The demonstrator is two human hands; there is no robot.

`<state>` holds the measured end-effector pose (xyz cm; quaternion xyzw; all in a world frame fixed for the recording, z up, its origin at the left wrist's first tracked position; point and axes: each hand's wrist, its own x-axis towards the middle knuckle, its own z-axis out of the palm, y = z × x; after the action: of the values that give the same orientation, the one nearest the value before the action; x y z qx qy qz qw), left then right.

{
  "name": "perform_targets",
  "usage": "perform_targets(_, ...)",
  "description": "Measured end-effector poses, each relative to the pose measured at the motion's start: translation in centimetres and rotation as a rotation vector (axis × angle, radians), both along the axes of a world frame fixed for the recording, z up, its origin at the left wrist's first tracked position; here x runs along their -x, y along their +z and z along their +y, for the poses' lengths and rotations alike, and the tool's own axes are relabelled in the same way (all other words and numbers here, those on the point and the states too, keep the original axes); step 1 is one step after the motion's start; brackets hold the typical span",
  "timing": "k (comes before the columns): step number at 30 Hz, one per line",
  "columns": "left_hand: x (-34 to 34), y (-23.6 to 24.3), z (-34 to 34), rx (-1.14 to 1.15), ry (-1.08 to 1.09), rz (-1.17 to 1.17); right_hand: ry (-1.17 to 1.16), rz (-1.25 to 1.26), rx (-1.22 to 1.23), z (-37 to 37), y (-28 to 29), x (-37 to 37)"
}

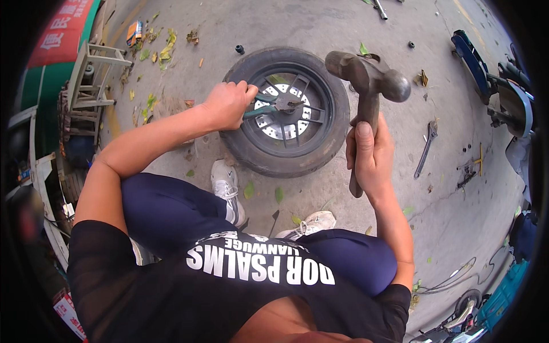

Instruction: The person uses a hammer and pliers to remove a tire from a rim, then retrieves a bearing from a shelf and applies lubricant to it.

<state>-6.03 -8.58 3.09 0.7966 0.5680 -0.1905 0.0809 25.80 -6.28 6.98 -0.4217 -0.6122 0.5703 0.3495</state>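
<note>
A scooter-type wheel with a black tyre point(246, 150) lies flat on the ground in front of my feet, its silver brake disc point(274, 131) facing up. My left hand point(227, 106) is closed round the green handles of a pair of pliers point(267, 104). The pliers' jaws are over the hub at the wheel's centre; whether they pinch a small part there is too small to tell. In my right hand point(374, 157) is a ball-peen hammer point(369, 80), gripped by its handle and held up just right of the tyre, its head above the hand.
An adjustable wrench point(425, 150) lies on the concrete to the right, near a yellow-handled tool point(480, 160). A small black socket-like part point(239, 49) sits beyond the tyre. Wooden stool point(91, 86) at left; parked scooters point(509, 106) along the right edge. Dry leaves point(167, 48) are scattered about.
</note>
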Motion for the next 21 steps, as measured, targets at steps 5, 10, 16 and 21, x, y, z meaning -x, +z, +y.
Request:
perform_targets(5, -0.5, -0.2, 0.1, -0.050, -0.068, -0.034, 0.104, -0.133, 0.537, -0.7, -3.7, 0.9)
perform_targets(10, -0.4, -0.4, 0.3, 0.007, 0.011, -0.035, -0.013, -0.068, 0.251, -0.9, -2.2, 0.5)
perform_targets(16, -0.4, -0.1, 1.1, -0.019, -0.023, -0.047, 0.072, -0.278, 0.207, -1.3, -5.6, 0.2)
perform_targets(21, -0.3, -0.3, 0.6, -0.006, -0.020, 0.025, 0.032, -0.078, 0.045, 0.4, -1.0, 0.0)
